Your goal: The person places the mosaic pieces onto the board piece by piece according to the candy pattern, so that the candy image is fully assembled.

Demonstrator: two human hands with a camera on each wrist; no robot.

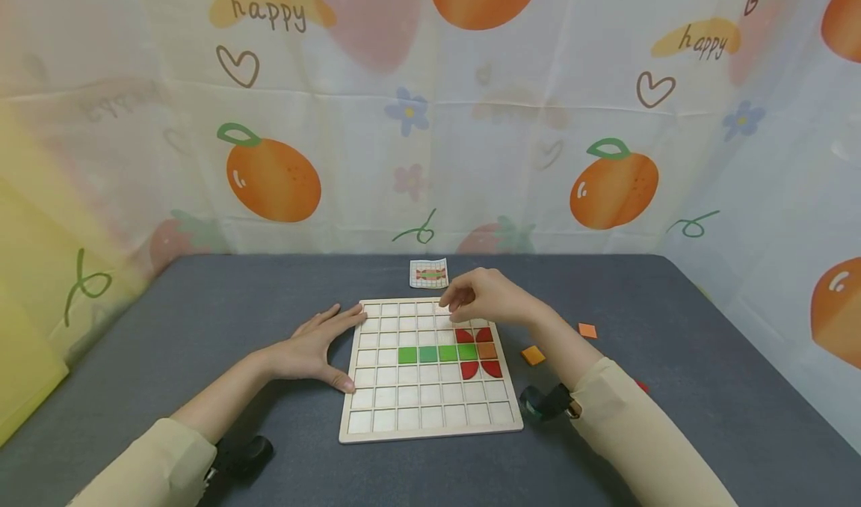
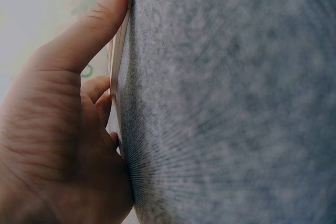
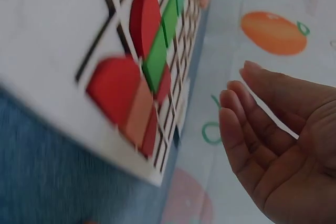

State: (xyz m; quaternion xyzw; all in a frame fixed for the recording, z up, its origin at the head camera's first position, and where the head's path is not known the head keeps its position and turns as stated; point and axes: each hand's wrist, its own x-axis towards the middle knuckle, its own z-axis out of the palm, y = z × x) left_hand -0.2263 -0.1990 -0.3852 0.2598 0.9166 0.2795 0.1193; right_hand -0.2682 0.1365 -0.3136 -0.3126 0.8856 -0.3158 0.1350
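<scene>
A white grid board (image 1: 406, 396) with a pale wooden frame lies on the table. Across its middle row run several green square tiles (image 1: 427, 354), ending at a brown-orange square tile (image 1: 486, 351) on the right. Red curved pieces (image 1: 492, 369) sit above and below that end. My left hand (image 1: 306, 350) is spread at the board's left side, thumb and fingertips against the frame (image 2: 119, 35). Over the board's far right part hovers my right hand (image 1: 491, 296), its fingers (image 3: 234, 135) loosely bent, with nothing between them in the right wrist view.
Behind the board lies a small pattern card (image 1: 428, 274). Right of the board are a yellow-orange piece (image 1: 534, 355), an orange square tile (image 1: 587, 330) and a red piece (image 1: 642, 386), partly hidden by the right sleeve. A printed curtain (image 1: 430, 178) hangs behind the table.
</scene>
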